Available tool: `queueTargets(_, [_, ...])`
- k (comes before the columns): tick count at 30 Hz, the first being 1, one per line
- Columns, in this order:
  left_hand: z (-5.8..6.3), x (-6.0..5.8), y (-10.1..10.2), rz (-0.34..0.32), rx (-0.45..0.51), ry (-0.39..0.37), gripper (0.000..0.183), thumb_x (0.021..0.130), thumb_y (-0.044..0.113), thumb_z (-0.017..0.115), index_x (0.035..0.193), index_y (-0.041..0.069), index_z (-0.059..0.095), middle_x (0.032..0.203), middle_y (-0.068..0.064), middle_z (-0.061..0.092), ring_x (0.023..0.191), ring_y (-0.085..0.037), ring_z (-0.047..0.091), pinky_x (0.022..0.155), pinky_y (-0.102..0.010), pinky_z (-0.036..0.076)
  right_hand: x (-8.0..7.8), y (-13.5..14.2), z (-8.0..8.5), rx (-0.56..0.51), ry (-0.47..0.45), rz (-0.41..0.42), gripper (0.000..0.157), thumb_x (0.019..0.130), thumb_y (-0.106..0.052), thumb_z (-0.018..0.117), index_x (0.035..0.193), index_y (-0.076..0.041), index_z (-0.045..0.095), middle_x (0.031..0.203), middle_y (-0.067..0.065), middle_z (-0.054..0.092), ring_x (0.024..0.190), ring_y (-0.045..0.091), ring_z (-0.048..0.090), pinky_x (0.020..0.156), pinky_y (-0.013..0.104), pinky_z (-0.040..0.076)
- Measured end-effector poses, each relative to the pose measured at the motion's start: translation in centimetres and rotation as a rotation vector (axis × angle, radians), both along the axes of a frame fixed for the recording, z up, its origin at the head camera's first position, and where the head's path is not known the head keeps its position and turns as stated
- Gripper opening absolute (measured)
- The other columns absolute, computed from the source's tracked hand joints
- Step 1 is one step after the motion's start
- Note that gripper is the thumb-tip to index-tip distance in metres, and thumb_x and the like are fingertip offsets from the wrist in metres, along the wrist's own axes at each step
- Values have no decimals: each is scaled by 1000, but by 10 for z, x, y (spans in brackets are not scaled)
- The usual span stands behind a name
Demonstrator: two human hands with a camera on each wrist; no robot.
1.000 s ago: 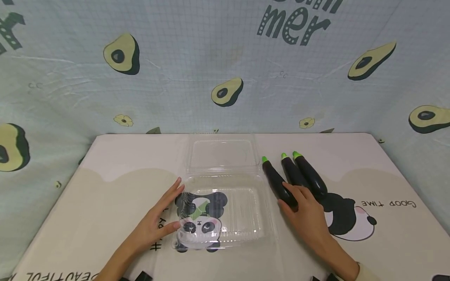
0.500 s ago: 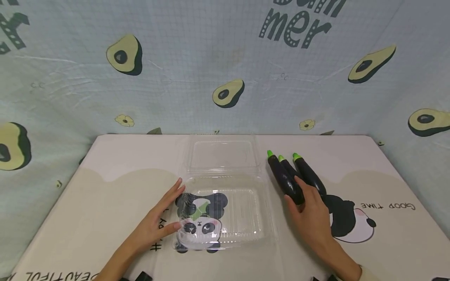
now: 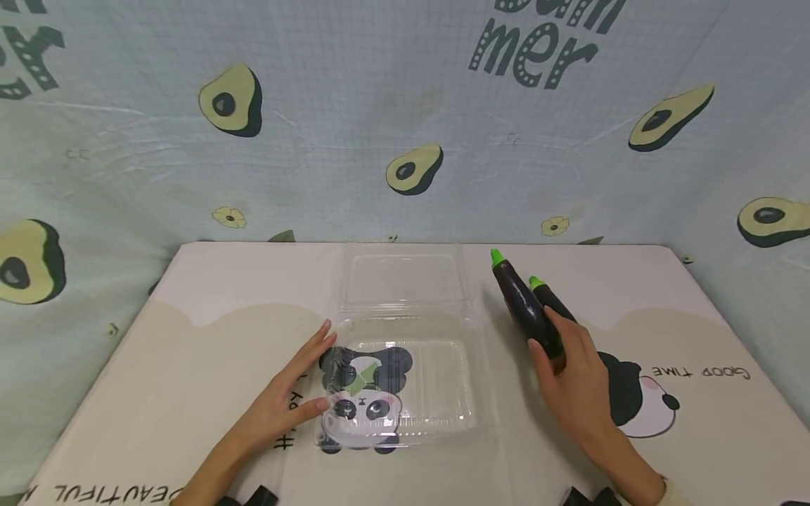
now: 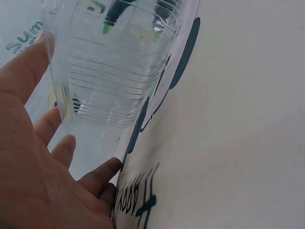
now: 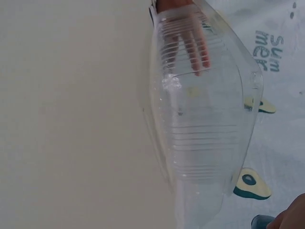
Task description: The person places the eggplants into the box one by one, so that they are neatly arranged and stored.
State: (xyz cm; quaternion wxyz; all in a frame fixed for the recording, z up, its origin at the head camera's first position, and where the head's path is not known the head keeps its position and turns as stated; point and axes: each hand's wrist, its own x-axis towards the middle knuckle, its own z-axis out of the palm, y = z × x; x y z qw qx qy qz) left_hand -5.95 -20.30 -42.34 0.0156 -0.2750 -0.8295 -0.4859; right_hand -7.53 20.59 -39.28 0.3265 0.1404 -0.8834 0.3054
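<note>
My right hand (image 3: 572, 383) grips the lower end of a dark purple eggplant (image 3: 522, 302) with a bright green tip, to the right of the clear container. Behind it, a second eggplant (image 3: 553, 301) shows partly past my fingers. In the right wrist view only a bit of my fingers (image 5: 290, 217) appears in the bottom corner, beside the end of the eggplant (image 5: 261, 222). My left hand (image 3: 278, 404) has its fingers spread along the left side of the clear plastic clamshell container (image 3: 436, 393). Its fingertips are right at the container's rim in the left wrist view.
The container's lid (image 3: 405, 277) lies folded back toward the far edge of the table. A cloth with panda drawings (image 3: 645, 407) covers the table (image 3: 221, 337). An avocado-print curtain (image 3: 329, 105) hangs behind.
The leftmost eggplant, in my right hand, has come up and shifted right, and now covers the middle eggplant from the head view. My left hand stays at the container.
</note>
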Motion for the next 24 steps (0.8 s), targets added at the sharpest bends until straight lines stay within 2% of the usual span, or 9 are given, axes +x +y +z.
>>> queueTargets(8, [-3,-1,0,-5,4,-10,81,81,11,70,151,14,30,159,-5,13,145,-22,12,109,-20,13,-8,-1,14,-17,89,88,51,86,-8,68,134,-2,53,116,20,57,61,11,48,53,16,41])
queueTargets(15, [-2,-1,0,9,-5,-21,80,82,12,70,151,16,30,159,-4,13,144,-30,12,109,-26,14,-14,-3,22,-14,99,116,54,84,-7,70,134,-3,53,118,17,58,64,11,49,54,17,42])
queueTargets(18, [1,-1,0,15,-13,-27,80,83,14,71,151,17,30,160,-3,13,144,-33,12,110,-33,15,-17,-3,24,-14,110,162,50,87,-15,69,134,-3,54,119,16,58,62,9,49,53,17,42])
queueTargets(22, [1,-1,1,18,-10,-36,80,83,15,71,151,16,30,160,-2,13,144,-33,12,110,-31,14,-21,-6,26,-7,149,244,49,95,-33,59,130,1,56,116,17,59,56,6,47,48,15,39])
queueTargets(24, [0,-1,1,20,-10,-35,79,83,15,70,151,16,30,159,-1,13,144,-32,13,109,-27,13,-24,-8,27,-5,173,283,51,96,-37,55,127,3,57,114,19,59,54,5,45,46,15,38])
